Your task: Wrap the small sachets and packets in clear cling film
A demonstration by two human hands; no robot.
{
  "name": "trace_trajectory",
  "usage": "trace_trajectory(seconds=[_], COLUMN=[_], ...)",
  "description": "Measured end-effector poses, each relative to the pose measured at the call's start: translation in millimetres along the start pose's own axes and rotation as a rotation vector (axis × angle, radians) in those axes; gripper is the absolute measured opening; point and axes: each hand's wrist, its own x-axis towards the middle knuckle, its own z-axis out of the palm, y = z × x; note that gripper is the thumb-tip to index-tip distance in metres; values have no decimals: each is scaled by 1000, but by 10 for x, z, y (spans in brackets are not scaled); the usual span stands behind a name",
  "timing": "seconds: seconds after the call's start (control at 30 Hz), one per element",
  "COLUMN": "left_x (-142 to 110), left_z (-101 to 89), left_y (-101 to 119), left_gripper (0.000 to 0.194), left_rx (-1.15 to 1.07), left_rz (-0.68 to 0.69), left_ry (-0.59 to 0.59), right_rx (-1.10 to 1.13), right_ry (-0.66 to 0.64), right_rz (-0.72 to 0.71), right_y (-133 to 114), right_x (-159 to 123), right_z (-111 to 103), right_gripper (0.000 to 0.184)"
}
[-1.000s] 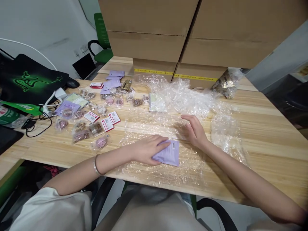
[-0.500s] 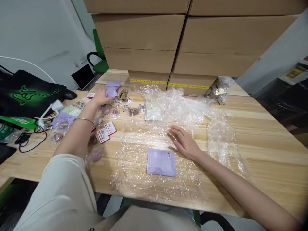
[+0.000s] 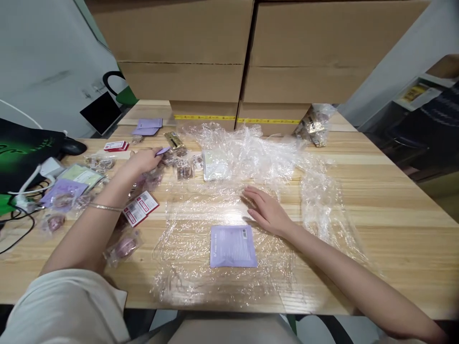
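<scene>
My left hand [image 3: 145, 160] is closed on a small purple sachet [image 3: 163, 151], whose edge sticks out past the fingers; the rest is hidden. Other purple sachets [image 3: 148, 125] lie just beyond it, with a gold packet [image 3: 174, 140] to its right. My right hand [image 3: 267, 210] rests with fingers apart on clear plastic wrap [image 3: 186, 253], holding nothing. Left of that hand and nearer to me, a flat purple packet [image 3: 233, 248] with a barcode lies on the wrap.
Red-and-white cards [image 3: 141, 208] and several small clear-wrapped items [image 3: 126, 246] cover the table's left side. Crumpled clear wrap [image 3: 251, 155] lies ahead over a pale packet [image 3: 214, 166]. Cardboard boxes [image 3: 179, 81] stand behind. A bag of gold packets [image 3: 315, 125] sits at back right.
My left hand has drawn back from the far purple sachets, bringing one with it. My right hand stays on the wrap. The view has shifted slightly.
</scene>
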Motion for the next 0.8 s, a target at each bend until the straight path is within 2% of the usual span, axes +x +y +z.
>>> trace_trajectory(seconds=[0.03, 0.13, 0.17, 0.2, 0.27, 0.37, 0.43, 0.5, 0.57, 0.63, 0.7, 0.8], left_x=[-180, -793, -1007, -1219, -1627, -2136, -2360, -2470, -2483, -2437, -2382, -2367], left_z=[-36, -169, -194, -192, -87, 296, 574, 739, 723, 543, 285, -11], left_y=[102, 502, 657, 818, 1144, 1602, 1845, 1989, 1990, 1820, 1486, 819], left_gripper=[54, 52, 54, 57, 61, 59, 56, 58, 70, 73, 55, 47], left_rx=[15, 58, 54, 41, 13, 79, 133, 122, 37, -82, -177, -223], left_rz=[6, 113, 191, 307, 578, 843, 860, 786, 766, 838, 898, 824], left_ry=[33, 381, 431, 419, 323, 144, 38, -48, -113, -148, -133, -146], right_rx=[-3, 5, 17, 33, 68, 81, 40, -38, -150, -270, -338, -300], right_ry=[6, 40, 64, 96, 184, 322, 342, 258, 92, -67, -164, -217], right_rz=[-9, -32, -36, -32, 0, 44, 12, -79, -176, -226, -229, -243], right_y=[0, 16, 24, 32, 32, -29, -104, -179, -228, -246, -240, -219], right_x=[-2, -12, -15, -17, -18, -39, -99, -224, -422, -676, -942, -1255], right_z=[4, 26, 32, 34, 13, -102, -231, -383, -535, -667, -761, -825], right_gripper=[44, 41, 39, 36, 33, 30, 27, 25, 27, 35, 46, 55])
